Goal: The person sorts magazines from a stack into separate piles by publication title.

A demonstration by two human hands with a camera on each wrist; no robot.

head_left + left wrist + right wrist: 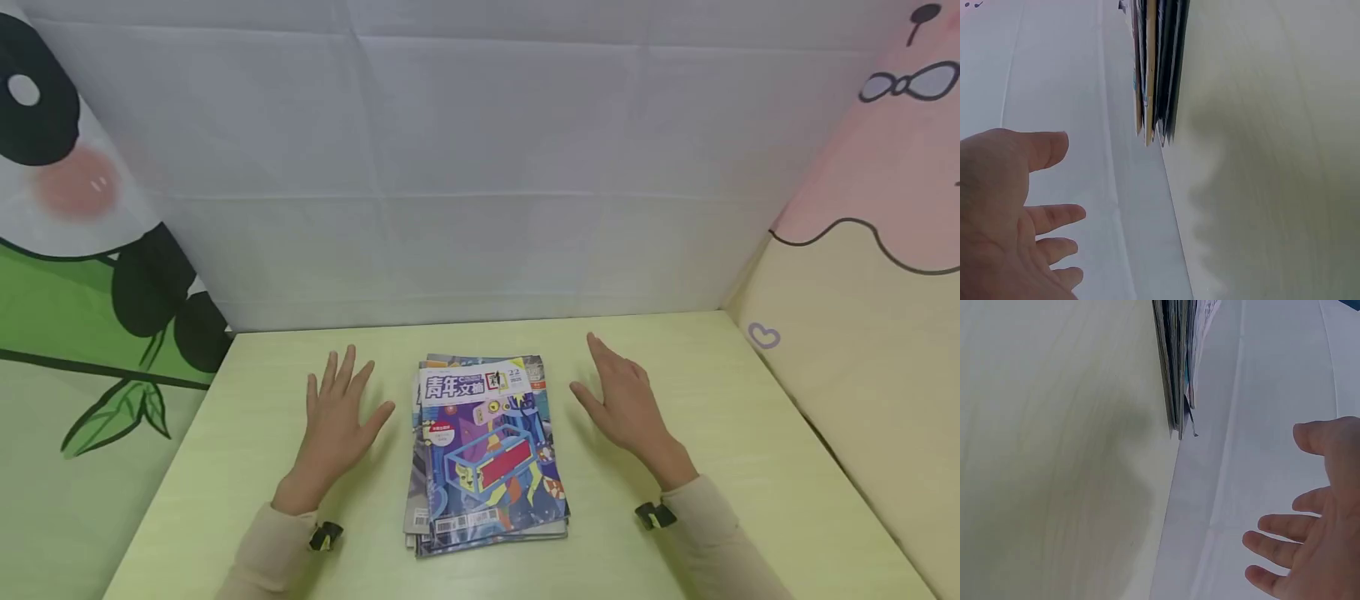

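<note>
A stack of magazines (487,454) lies on the table between the two hands, its layers slightly askew. The top one has a purple and blue cover with large Chinese lettering on a white band. To its left, the left hand (337,425) hovers above the table with fingers spread, touching nothing. On the other side, the right hand (626,408) is held with straight fingers and the thumb apart, also holding nothing. Both wrist views show the stack's edge, as stacked pages (1157,75) on the left and magazine edges (1177,369) on the right.
The pale yellow table (750,450) meets a creased white cloth backdrop (480,167) at its far edge. A panel with a panda drawing (82,200) stands on the left, and a pink and cream panel (862,317) on the right. Black bands sit at both wrists.
</note>
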